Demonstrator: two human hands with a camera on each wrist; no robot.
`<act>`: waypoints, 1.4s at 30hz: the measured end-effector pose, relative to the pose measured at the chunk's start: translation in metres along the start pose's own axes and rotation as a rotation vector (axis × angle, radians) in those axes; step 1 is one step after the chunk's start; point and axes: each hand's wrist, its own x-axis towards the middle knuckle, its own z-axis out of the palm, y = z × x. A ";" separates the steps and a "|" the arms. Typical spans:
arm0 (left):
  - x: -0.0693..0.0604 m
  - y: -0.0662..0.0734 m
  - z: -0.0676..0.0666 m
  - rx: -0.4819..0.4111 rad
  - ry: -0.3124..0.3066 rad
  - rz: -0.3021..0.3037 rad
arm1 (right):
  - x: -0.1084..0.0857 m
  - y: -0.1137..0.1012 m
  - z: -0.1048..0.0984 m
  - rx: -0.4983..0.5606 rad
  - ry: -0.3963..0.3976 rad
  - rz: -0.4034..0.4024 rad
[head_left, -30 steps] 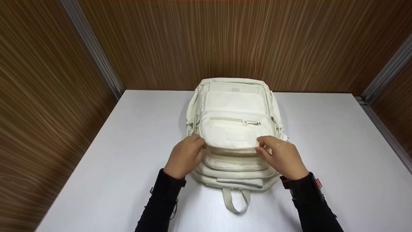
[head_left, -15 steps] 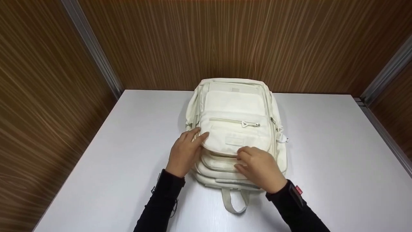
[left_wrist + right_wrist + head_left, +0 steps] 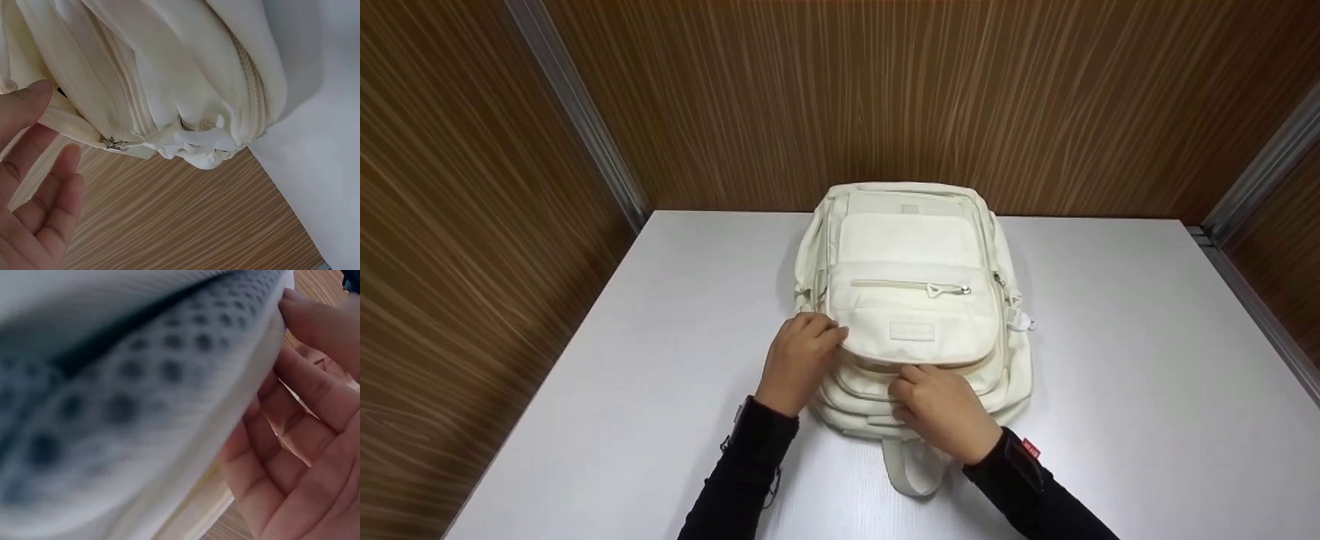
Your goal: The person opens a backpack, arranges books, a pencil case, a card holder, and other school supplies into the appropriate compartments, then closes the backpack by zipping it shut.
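An off-white backpack lies flat on the white table, its front face up and carry loop toward me. My left hand pinches the left edge of its front pocket flap; thumb and fingers meet the fabric edge in the left wrist view. My right hand is just below the flap's near edge, by the gap under it. In the right wrist view its thumb and fingers hold an edge of pale fabric, with blurred dark-dotted cloth beside them; the fingertips are partly hidden.
The white table extends on both sides of the backpack. Wood-grain panels stand behind and at the sides. A zipper with a triangular pull crosses the flap. A white buckle hangs on the backpack's right side.
My right hand has moved left and nearer along the flap edge. The flap lies flatter and its gap looks narrower. My left hand loosened its fingers, then took the left edge again.
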 end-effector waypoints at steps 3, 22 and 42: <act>0.001 0.005 0.000 -0.015 -0.012 0.021 | -0.001 0.007 -0.005 0.028 -0.037 0.036; 0.006 0.067 0.002 0.136 0.011 0.222 | -0.025 0.089 -0.040 0.230 -0.235 0.441; -0.010 -0.006 -0.001 -0.035 -0.276 -0.455 | -0.004 0.028 -0.023 0.134 -0.061 0.253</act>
